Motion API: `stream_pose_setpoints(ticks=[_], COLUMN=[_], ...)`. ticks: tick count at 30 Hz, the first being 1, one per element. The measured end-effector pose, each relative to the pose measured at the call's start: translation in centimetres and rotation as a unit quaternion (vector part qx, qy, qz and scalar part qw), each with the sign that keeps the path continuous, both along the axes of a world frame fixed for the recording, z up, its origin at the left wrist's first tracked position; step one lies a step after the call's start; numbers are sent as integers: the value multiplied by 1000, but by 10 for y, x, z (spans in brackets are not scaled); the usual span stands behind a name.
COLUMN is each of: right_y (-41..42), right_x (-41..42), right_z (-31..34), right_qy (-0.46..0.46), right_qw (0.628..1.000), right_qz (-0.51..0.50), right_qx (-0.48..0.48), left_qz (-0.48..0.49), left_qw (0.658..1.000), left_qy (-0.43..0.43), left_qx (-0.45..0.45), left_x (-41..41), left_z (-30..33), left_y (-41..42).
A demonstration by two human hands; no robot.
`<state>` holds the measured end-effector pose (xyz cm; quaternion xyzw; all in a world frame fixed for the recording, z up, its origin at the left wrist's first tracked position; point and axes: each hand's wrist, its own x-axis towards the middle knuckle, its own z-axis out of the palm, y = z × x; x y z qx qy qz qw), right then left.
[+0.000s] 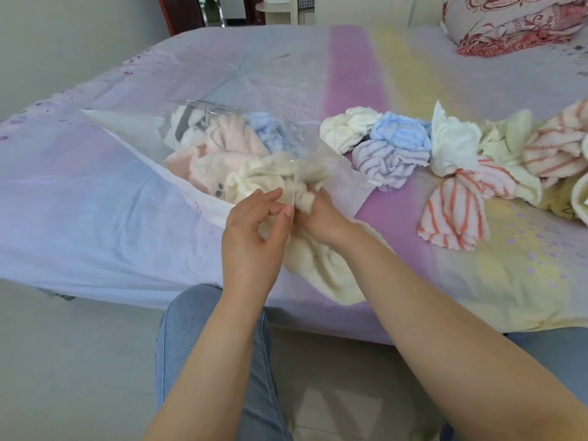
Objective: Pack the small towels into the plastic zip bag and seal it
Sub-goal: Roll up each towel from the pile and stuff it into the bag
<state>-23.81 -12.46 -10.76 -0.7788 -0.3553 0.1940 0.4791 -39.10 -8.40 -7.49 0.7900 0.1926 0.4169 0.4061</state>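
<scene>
At the moment of inspection the packing step was in hand: a cream terry towel (318, 259) lay half in and half out of the mouth of the clear plastic zip bag (133, 128), which rested flat on the pastel purple, pink and yellow bedsheet (95, 202). The left hand (251, 237) pinched the near lip of the bag between thumb and fingers, holding the mouth apart. The right hand (318, 218) was closed around the bunched cream towel at the mouth, its fingertips hidden in the cloth. In my judgement, the next move called for driving the trailing end fully inside, then fetching another towel from the loose pile (445, 154) to the right. Count inside the bag: at least four towels showed through the plastic, being white, pink, blue and cream, though the exact number could not be told. Count outside: roughly eight crumpled towels, among them one blue, one lilac striped, several cream or white, and two or three red-striped; overlaps prevented certainty. Sealing had not yet begun.
</scene>
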Motion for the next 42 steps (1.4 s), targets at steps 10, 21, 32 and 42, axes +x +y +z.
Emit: stream_pose_setpoints(ticks=[10,21,32,42], right_y=[-88,-82,-48,38], right_x=[-39,-20,-29,-28], right_z=[-41,-28,-6,30], right_qy=[-129,-51,-143,-93], right_qw=[957,988,978,963], right_qz=[-259,-143,146,228], right_qx=[-23,31,46,-111], left_qz=[31,110,103,200], left_qw=[999,988,953,969], left_qy=[0,-78,55,119], left_qx=[15,72,-281,-80], left_x=[1,-1,-5,-17], left_z=[-21,-32,-90,-37], left_y=[1,-4,-28,16])
